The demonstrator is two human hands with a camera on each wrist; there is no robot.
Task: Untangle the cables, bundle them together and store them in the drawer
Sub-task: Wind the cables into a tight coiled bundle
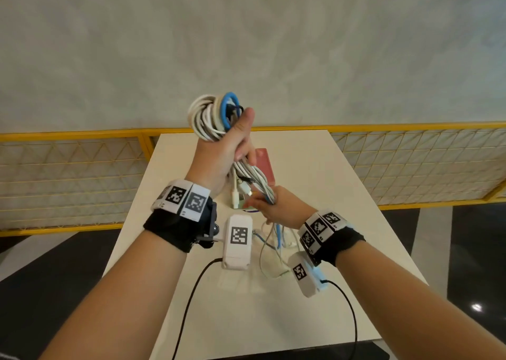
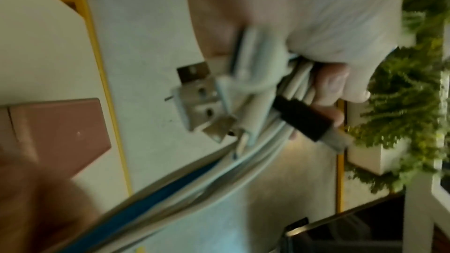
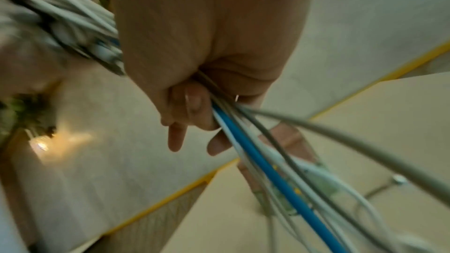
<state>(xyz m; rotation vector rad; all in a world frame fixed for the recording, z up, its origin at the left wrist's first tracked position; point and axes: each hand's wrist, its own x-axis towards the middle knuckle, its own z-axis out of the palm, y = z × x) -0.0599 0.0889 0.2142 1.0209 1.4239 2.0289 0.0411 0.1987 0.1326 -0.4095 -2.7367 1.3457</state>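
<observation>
Bundling is under way: left hand (image 1: 232, 151) grips the coiled cables (image 1: 210, 115) aloft, right hand (image 1: 276, 206) clasps their loose tails, which probably need winding in next.

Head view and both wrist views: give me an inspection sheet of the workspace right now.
Surface: white rectangular table, loose cable ends lying on it.
Job's things: coiled bundle of white, grey and blue cables held up above the table; drawer not seen.
Clutter: flat pink rectangular box on the table.
Grippers: left hand grips the coil; right hand grips the trailing strands.
Cables: black wrist-camera leads.
Surroundings: yellow mesh railing, green plants.
</observation>
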